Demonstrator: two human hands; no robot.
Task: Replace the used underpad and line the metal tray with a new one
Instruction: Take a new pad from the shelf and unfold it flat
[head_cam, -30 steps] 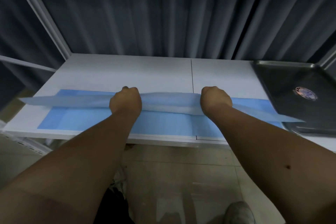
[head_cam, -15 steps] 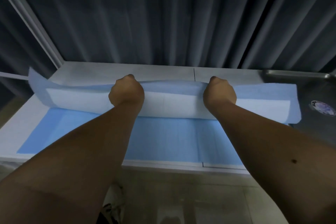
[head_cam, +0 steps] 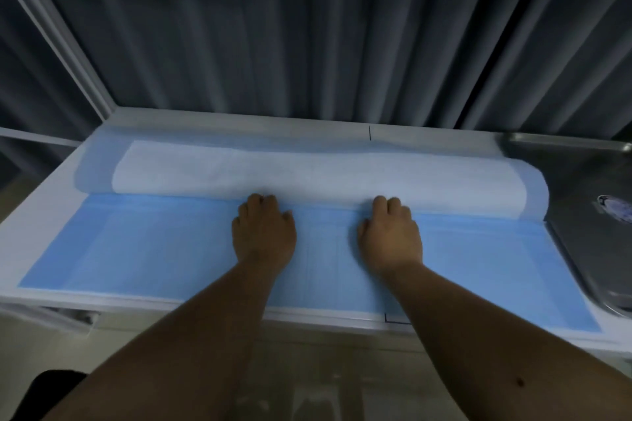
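A big underpad (head_cam: 171, 249) lies on the white desk (head_cam: 44, 212). Its near part is blue and flat. Its far part is turned over, so the white side faces up, from about 10 o'clock to 2 o'clock.

The left hand (head_cam: 263, 232) rests on the pad near the middle, palm down. Its fingers (head_cam: 261, 203) are close together and bent at the tips, right at the fold line where the blue meets the white. I cannot tell if they pinch the pad or just press on it.

The right hand (head_cam: 390, 232) lies just beside it, toward 3 o'clock, the same way. Its fingers (head_cam: 386, 205) also curl at the fold line.

A metal tray (head_cam: 581, 249) sits on the desk at 3 o'clock. The pad's right end touches its edge. A small round sticker (head_cam: 614, 208) shows in the tray.

Dark curtains (head_cam: 307, 27) hang behind the desk at 12 o'clock.
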